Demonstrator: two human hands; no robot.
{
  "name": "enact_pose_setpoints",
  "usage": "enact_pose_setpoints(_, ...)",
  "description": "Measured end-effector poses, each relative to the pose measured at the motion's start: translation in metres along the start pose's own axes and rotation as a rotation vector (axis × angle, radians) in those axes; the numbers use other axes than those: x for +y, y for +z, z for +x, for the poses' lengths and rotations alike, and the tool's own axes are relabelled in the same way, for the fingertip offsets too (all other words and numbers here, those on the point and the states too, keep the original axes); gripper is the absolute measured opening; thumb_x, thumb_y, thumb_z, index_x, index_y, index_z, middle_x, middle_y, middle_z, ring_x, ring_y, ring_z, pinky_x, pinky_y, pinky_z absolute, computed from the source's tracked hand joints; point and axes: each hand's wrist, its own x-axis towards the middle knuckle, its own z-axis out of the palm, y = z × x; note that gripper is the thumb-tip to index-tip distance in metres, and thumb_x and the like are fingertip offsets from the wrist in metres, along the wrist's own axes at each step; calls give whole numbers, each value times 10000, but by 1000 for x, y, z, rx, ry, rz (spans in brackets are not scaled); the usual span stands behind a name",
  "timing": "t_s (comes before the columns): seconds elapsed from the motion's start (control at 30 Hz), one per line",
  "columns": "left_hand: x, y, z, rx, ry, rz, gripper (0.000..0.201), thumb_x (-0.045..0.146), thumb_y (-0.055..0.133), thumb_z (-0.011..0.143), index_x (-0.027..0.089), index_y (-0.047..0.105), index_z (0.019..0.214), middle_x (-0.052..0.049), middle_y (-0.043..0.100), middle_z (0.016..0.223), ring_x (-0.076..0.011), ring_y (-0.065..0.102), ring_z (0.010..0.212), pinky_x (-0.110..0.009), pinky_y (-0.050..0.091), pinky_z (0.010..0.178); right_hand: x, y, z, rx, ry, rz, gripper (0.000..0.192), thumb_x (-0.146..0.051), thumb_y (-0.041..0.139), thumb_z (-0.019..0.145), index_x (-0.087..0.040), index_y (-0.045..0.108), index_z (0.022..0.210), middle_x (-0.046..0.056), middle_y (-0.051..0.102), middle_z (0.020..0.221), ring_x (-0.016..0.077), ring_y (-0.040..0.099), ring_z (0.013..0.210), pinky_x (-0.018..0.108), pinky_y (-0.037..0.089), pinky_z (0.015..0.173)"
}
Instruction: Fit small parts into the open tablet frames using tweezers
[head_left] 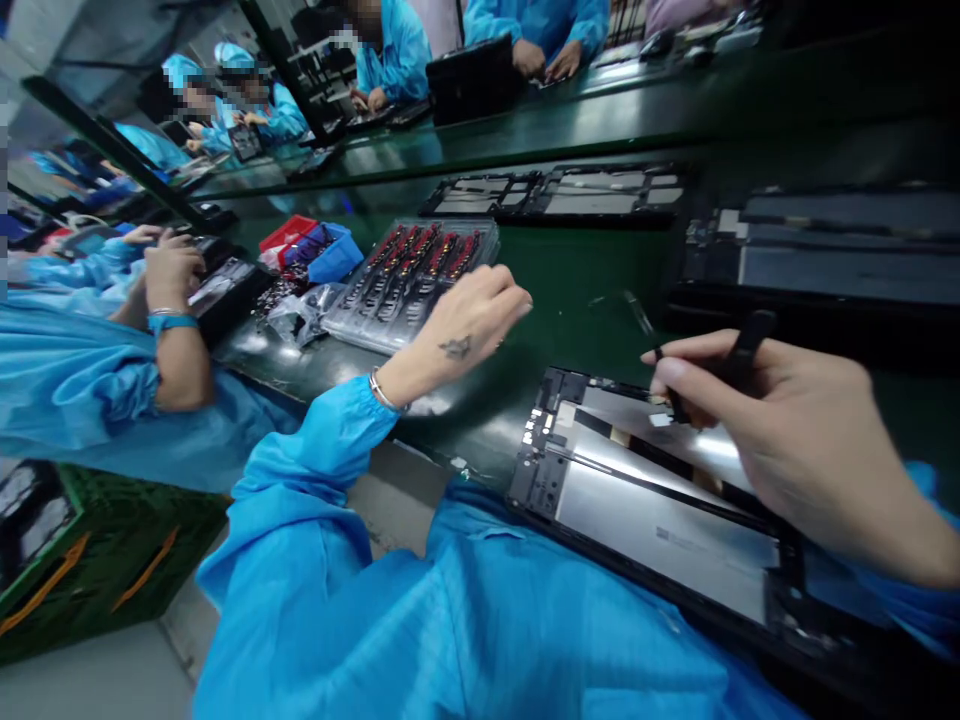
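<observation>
On the green desk [574, 290], in the head view, our open device [652, 530] lay at the near edge, its silver panels facing up. Over it, our right hand [810, 425] gripped a slim dark tool [752, 340], with a small white piece [660, 420] by its lower end; we could not tell whether the two touched. Our left hand [469, 325] hung near the tray [351, 322] of red-and-black parts [409, 250], fingers bent; whether they pinched anything, we could not tell. We judged the step to be fine tool work inside the device; the next move seemingly called for a steady right hand and light pressure near the dark ribbon [664, 460].
</observation>
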Motion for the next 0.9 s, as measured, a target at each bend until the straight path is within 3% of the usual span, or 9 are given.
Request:
enact_pose_setpoints(0.07, 30, 9, 11, 5, 0, -410, 398, 436, 483, 1121, 149, 756, 1095, -86, 700, 1009, -193, 657, 955, -317, 515, 850, 3, 3, -1, -15, 11, 47, 246, -464, 831, 826, -230, 797, 894, 35, 709, 750, 172, 647, 659, 277, 500, 534)
enact_pose_setpoints(0.17, 67, 18, 27, -101, -88, -1113, 430, 537, 569, 1069, 157, 770, 1073, -49, 713, 950, -131, 625, 819, -247, 477, 735, 4, 6, 0, -42, -4, 94, 268, -463, 810, 836, -200, 757, 839, 3, 643, 654, 138, 563, 573, 268, 432, 504)
enact_pose_setpoints(0.27, 82, 15, 40, -125, -162, -1333, 453, 564, 626, 1024, 141, 753, 925, -18, 664, 839, -89, 509, 693, -224, 391, 646, 0, 2, 3, -19, -94, 62, 247, -446, 754, 893, -199, 758, 889, -19, 598, 611, 121, 513, 548, 273, 415, 524)
enact_pose_setpoints(0.43, 76, -4, 52, -324, -7, -991, 445, 536, 657, 1002, 142, 710, 803, 1, 595, 742, -101, 496, 679, -242, 332, 608, -14, -13, 8, -10, -261, -28, 148, -334, 687, 959, -214, 773, 959, 3, 707, 769, 130, 597, 680, 279, 451, 620)
enact_pose_setpoints(0.53, 71, -10, 52, -321, 136, -740, 406, 508, 587, 1056, 156, 708, 895, -8, 624, 800, -117, 552, 719, -241, 390, 635, -19, -17, 7, 16, -269, -16, 72, -251, 732, 918, -210, 751, 862, -13, 696, 722, 118, 603, 663, 266, 456, 622)
enact_pose_setpoints(0.6, 70, -8, 50, -184, 227, -619, 377, 517, 573, 1071, 161, 687, 1124, -29, 663, 925, -126, 593, 776, -238, 457, 679, -19, -17, 6, 22, -231, 20, 72, -240, 750, 903, -208, 744, 839, -26, 669, 665, 109, 573, 604, 264, 450, 592)
enact_pose_setpoints(0.67, 71, -5, 48, 83, 324, -481, 442, 538, 573, 1067, 154, 611, 1282, -66, 675, 1056, -145, 631, 860, -251, 516, 732, -19, -16, 6, 17, -184, 82, 85, -252, 764, 898, -206, 742, 829, -31, 648, 635, 107, 551, 572, 263, 443, 563)
enact_pose_setpoints(0.77, 78, -3, 48, 432, 478, -196, 289, 416, 562, 1092, 144, 642, 1147, -74, 671, 995, -167, 644, 862, -273, 544, 733, -17, -15, 5, 4, -143, 154, 131, -286, 767, 913, -206, 740, 813, -33, 613, 615, 104, 522, 553, 257, 417, 526)
enact_pose_setpoints(0.9, 89, -6, 49, 429, 453, -88, 254, 250, 468, 1120, 162, 673, 1000, -66, 677, 923, -161, 655, 833, -273, 559, 726, -14, -14, 2, 11, -167, 171, 134, -293, 769, 926, -213, 746, 820, -34, 592, 616, 107, 518, 553, 259, 401, 521)
